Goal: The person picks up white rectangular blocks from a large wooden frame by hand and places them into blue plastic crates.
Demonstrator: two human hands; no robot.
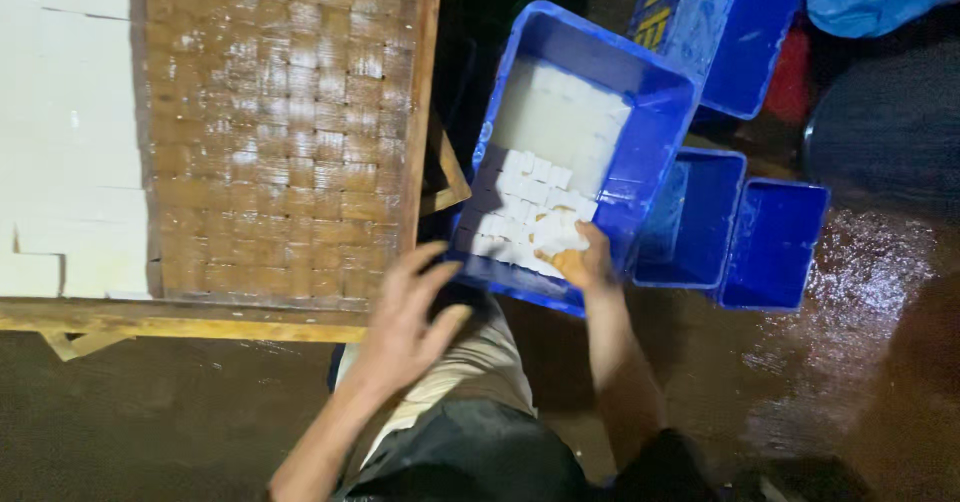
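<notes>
1. Your right hand [583, 260] is down inside the blue crate [660, 97], at its near end, with the fingers closed around a white block [556, 234]. It looks like a tofu cube, though the blur leaves that uncertain.
2. The block sits among other white cubes [520, 197] packed in rows along the near part of the crate. The far part holds pale, cloudy liquid or more blocks; you cannot tell which from here.
3. Your left hand [405, 322] hangs in the air between the woven bamboo table [290, 122] and the crate. Its fingers are spread wide and hold nothing.
4. Judging by their look, these cubes are soft, wet and slippery, and likely to crumble under a pinch. Cradle each from below and by its flat sides, not by corners or edges.
5. At the left edge of the table lie larger white slabs [65, 122], cut in rows.
6. Two empty blue tubs [735, 222] stand just beside the crate on the wet floor [850, 282].
</notes>
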